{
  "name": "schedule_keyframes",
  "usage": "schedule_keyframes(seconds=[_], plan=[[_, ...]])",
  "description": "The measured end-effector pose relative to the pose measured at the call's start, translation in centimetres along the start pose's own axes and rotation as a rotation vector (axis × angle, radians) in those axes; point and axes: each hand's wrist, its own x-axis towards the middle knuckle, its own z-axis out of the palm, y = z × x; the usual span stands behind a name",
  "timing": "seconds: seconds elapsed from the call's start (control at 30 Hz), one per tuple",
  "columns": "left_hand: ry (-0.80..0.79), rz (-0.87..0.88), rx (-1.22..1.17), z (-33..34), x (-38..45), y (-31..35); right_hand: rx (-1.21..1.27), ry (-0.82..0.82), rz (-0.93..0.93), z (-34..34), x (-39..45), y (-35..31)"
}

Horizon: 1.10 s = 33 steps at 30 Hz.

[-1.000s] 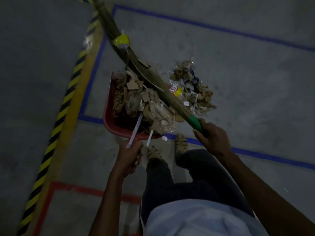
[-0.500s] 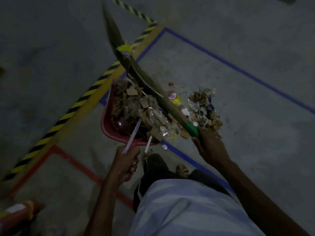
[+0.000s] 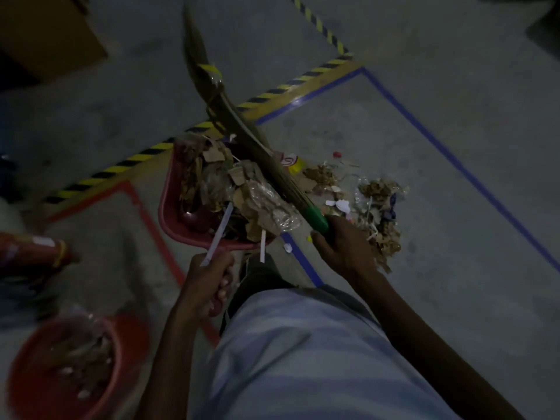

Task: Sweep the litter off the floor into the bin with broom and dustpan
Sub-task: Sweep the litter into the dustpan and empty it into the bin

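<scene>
Red plastic, the dustpan (image 3: 177, 219) sits heaped with cardboard scraps and crinkled wrappers, held out in front of the knees. It looks light but top-heavy, apt to spill if tipped. The left hand (image 3: 206, 283) grips its handle; the right hand (image 3: 342, 247) clasps the broom (image 3: 242, 131) at its green collar. More litter (image 3: 375, 207) lies right of it, the red bin (image 3: 60, 368) lower left. No writing is legible.

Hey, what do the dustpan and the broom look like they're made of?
The dustpan looks like moulded red plastic: a smooth, one-piece rim with a faint sheen. The broom seems to be a bundle of dried grass or plant fibre, olive-brown and streaky, ending in a glossy green cap, probably plastic. The dim, blurred picture leaves both uncertain.
</scene>
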Motion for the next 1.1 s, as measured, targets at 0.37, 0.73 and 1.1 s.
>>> schedule_keyframes(seconds=[0.37,0.73,1.1], plan=[[0.261,0.036,-0.345,-6.7,-8.6,-6.0,-0.013,-0.205,-0.447,2.1,0.7,-8.9],[0.388,-0.006,-0.632,-18.0,-10.4,-15.9,-0.077,-0.389,-0.657,12.2,-2.6,-21.5],[0.385,-0.165,-0.757,-36.5,-8.7,-27.0,-0.212,-0.579,-0.619,29.3,-9.0,-36.0]])
